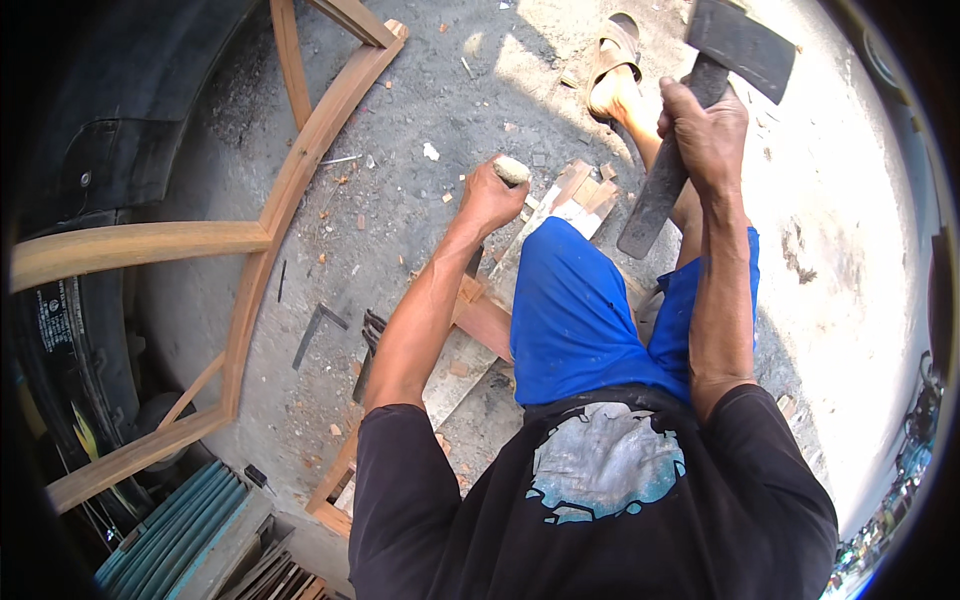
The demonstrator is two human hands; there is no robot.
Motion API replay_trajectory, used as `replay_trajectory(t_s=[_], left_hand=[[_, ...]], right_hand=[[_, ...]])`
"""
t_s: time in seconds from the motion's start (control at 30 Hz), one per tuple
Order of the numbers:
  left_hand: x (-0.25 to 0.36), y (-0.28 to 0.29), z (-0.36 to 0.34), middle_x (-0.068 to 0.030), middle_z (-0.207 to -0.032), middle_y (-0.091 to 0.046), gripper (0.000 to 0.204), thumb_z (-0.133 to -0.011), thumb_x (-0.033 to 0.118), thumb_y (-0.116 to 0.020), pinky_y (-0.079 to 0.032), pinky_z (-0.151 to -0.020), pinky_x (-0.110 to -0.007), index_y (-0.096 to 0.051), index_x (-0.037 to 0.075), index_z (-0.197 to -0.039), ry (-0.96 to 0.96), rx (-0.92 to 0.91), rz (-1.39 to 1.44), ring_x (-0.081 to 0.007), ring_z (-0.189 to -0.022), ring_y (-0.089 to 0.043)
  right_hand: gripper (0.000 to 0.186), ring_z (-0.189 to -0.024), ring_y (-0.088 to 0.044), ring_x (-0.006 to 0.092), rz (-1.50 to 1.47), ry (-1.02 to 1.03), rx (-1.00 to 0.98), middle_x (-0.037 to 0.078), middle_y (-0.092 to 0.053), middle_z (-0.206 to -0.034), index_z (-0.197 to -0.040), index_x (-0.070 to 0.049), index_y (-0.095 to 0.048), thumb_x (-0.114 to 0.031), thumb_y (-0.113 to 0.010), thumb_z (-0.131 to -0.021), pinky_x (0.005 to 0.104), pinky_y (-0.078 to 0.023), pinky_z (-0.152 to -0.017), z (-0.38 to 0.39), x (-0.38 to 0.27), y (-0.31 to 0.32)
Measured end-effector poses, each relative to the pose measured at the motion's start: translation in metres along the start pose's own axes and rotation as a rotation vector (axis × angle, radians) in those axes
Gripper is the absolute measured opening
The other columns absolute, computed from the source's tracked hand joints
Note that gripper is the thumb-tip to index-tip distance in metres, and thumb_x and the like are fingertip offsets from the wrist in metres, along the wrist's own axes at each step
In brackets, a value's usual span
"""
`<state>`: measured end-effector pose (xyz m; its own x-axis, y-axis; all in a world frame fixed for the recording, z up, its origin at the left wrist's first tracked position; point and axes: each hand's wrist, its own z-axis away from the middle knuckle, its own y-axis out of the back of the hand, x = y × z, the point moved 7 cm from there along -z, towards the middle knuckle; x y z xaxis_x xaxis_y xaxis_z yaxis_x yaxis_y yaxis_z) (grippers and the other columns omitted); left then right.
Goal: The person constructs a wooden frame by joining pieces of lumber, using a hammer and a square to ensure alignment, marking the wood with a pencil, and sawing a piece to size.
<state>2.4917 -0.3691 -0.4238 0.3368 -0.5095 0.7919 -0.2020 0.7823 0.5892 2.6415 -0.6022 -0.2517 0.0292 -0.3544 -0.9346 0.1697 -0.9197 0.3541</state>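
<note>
My left hand (488, 200) is closed round a chisel (512, 171), whose pale rounded handle end sticks out above the fist. Beneath the wrist shows a dark strip that looks like its blade, over a reddish-brown wooden piece (485, 325) lying across a board beside my left knee. Raised at the right, my right hand (712, 140) grips a hatchet (740, 48) high on its dark handle, close under the head. The handle's lower end hangs over my right leg. The chisel and the hatchet are apart.
A curved wooden frame (250, 270) stands at the left. Dark metal try-square (310, 330) and clustered dark tools (372, 335) lie near my left arm. A worn plank (520, 250) runs under my left leg. Wood chips litter the concrete. Stacked teal slats (180, 530) sit at lower left.
</note>
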Motion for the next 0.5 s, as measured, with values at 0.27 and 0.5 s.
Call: replay_trajectory(t_s=[0.27,0.5], left_hand=[[-0.014,-0.019,0.023,-0.0157,-0.097,-0.075,0.030,-0.084,0.024,-0.077,-0.054,-0.084,-0.041,-0.070,0.001,-0.102,0.041,-0.220,-0.019,-0.0271,-0.094,-0.072],[0.006,0.024,0.017,-0.0137,-0.079,-0.072,0.025,-0.084,0.021,-0.076,-0.054,-0.072,-0.038,-0.068,-0.002,-0.091,0.033,0.105,0.103,-0.0241,-0.076,-0.071]], right_hand=[[0.037,-0.078,-0.069,0.0304,0.327,-0.103,-0.676,0.020,-0.068,-0.083,-0.104,0.008,-0.063,-0.021,-0.071,-0.083,0.0402,-0.054,-0.075,0.040,0.088,-0.075],[0.020,-0.050,-0.056,0.0086,0.067,-0.096,-0.273,0.002,-0.057,-0.062,-0.094,-0.003,-0.058,-0.018,-0.070,-0.088,0.0243,-0.045,-0.047,0.017,0.013,0.004]])
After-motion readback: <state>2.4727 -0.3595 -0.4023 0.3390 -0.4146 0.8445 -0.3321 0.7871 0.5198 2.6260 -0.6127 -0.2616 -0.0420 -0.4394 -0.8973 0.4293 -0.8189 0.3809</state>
